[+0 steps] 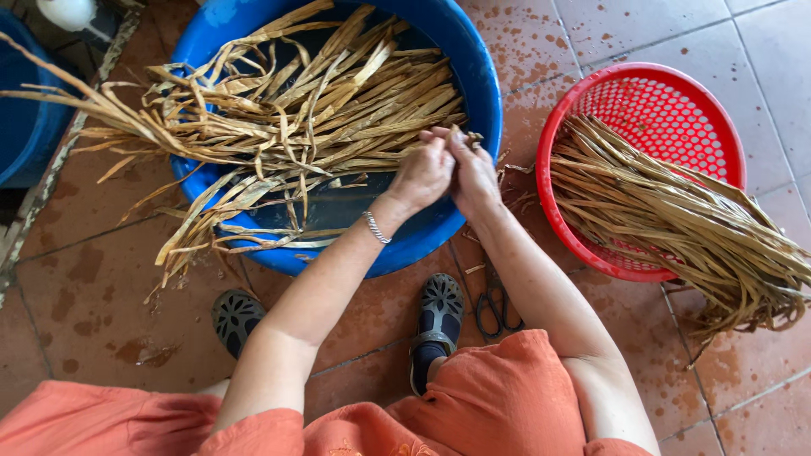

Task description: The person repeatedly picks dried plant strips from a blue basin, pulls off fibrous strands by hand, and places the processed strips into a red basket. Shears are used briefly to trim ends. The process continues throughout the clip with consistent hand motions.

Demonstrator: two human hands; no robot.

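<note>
Tan dried leaf strips (321, 101) fill the round blue plastic basin (473, 76) at twelve o'clock. Our left hand (422, 173) and right hand (473, 173) press together at its rim, both pinched on strip ends. At three o'clock, more strips overhang a red perforated plastic basket (667, 110). Black scissors (494, 308) lie on the tiled floor (84, 287).

Soft, even daylight, faint shadows, sharp focus throughout, with slight wide-angle bending at the edges.
</note>
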